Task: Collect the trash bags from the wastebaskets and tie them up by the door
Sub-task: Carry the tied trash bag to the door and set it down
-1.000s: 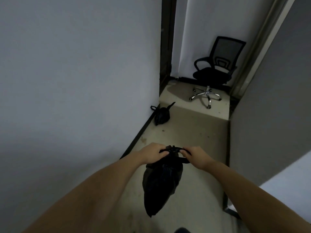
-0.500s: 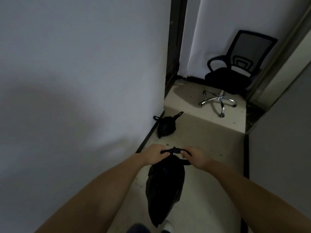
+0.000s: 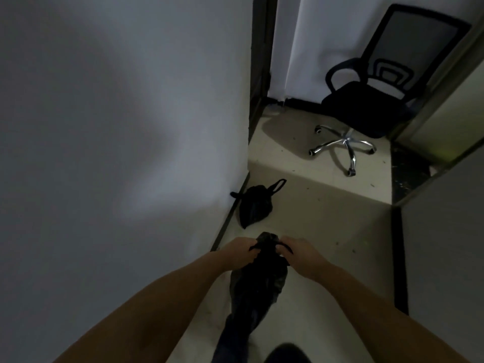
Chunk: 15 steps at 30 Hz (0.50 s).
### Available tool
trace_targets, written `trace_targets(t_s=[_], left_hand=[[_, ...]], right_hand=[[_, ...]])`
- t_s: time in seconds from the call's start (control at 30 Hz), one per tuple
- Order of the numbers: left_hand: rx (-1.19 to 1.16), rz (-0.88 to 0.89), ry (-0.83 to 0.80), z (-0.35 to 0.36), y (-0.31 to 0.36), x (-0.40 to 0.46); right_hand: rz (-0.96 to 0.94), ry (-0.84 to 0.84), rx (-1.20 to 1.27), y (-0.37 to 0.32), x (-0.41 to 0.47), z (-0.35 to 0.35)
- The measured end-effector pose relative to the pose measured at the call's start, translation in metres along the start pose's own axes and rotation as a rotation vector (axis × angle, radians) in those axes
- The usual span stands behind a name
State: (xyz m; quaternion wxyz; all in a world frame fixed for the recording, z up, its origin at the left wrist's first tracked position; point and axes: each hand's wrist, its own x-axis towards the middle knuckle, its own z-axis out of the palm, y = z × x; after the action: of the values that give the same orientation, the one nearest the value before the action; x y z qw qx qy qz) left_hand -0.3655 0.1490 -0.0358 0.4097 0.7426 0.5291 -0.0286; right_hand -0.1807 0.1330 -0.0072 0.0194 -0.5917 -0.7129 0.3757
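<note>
1. Left hand (image 3: 239, 254) and right hand (image 3: 301, 254) each pinched the held bag's (image 3: 258, 284) neck; knot unfinished.
2. Tied bag (image 3: 255, 206) lay against the wall (image 3: 117, 127); door unseen.

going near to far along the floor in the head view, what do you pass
Black trash bag gripped at its top by the left hand and right hand → second black bag lying on the floor by the left wall → office chair at the far end.
</note>
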Motion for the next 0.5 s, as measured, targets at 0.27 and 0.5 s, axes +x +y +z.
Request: trace_targets(t_s=[0.27,0.5], left_hand=[[-0.055,-0.130,-0.064,-0.050,-0.080,0.102],[0.396,-0.231,0.047,-0.058,-0.203,0.194]], right_hand=[[0.084,-0.120,0.149,0.015,0.150,0.030],[0.208,-0.298,0.182,0.065,0.287,0.121]])
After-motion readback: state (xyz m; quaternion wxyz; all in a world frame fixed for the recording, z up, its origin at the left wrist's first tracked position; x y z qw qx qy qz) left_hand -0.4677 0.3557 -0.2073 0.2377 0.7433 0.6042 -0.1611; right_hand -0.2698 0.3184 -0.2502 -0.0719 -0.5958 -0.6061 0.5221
